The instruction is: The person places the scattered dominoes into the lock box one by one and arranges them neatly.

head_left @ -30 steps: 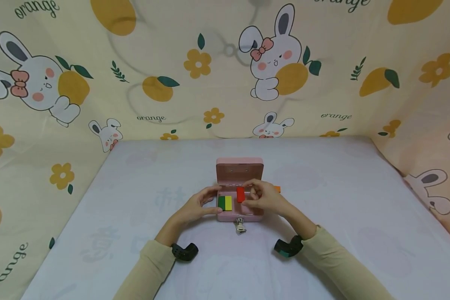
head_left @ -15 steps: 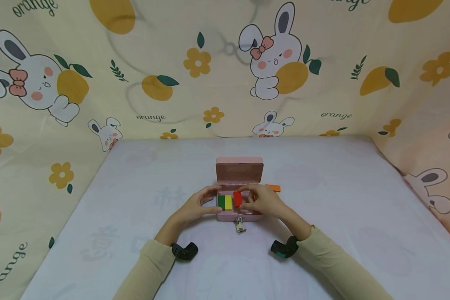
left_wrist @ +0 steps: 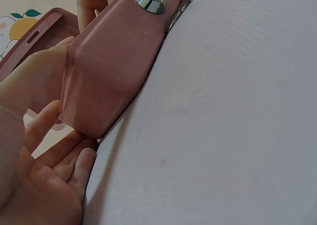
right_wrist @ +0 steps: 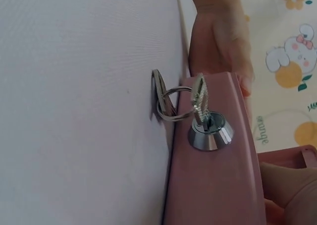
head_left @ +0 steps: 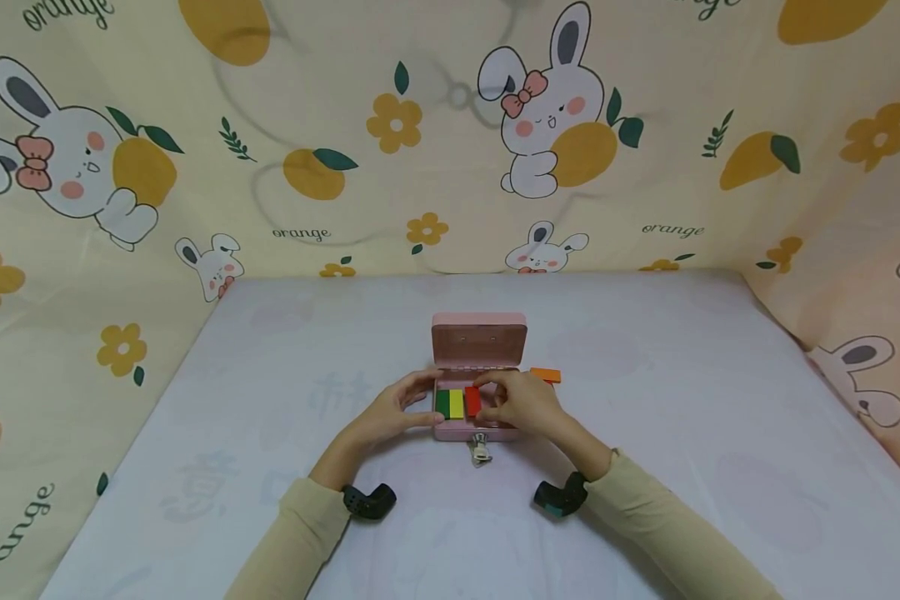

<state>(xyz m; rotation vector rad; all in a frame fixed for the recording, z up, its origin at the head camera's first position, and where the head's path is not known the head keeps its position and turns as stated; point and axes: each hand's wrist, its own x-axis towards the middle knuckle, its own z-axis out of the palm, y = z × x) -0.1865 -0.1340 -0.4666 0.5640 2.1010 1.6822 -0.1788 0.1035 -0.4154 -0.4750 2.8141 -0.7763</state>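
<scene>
A pink metal cash box [head_left: 457, 435] stands on the table with its lid [head_left: 480, 345] raised. Its left side is gripped by my left hand [head_left: 393, 412], thumb at the front rim and fingers toward the back corner. Inside, a green block [head_left: 442, 404] and a yellow block [head_left: 457, 404] lie side by side at the left. My right hand [head_left: 528, 402] pinches a red block [head_left: 472, 402] between thumb and fingers, just right of the yellow one. That hand covers the right part of the box. The wrist views show the box's outer wall; the blocks are hidden there.
Keys on a ring [right_wrist: 200, 101] hang from the lock [right_wrist: 212, 136] on the box's front. Behind the right hand, an orange block [head_left: 546, 375] lies on the white tablecloth [head_left: 645, 400]. A rabbit-and-orange patterned cloth [head_left: 450, 167] rises at the back and sides.
My right hand has moved left and slightly toward me, bringing the red block closer to the yellow one. More of the orange block shows now. The left hand stays on the box.
</scene>
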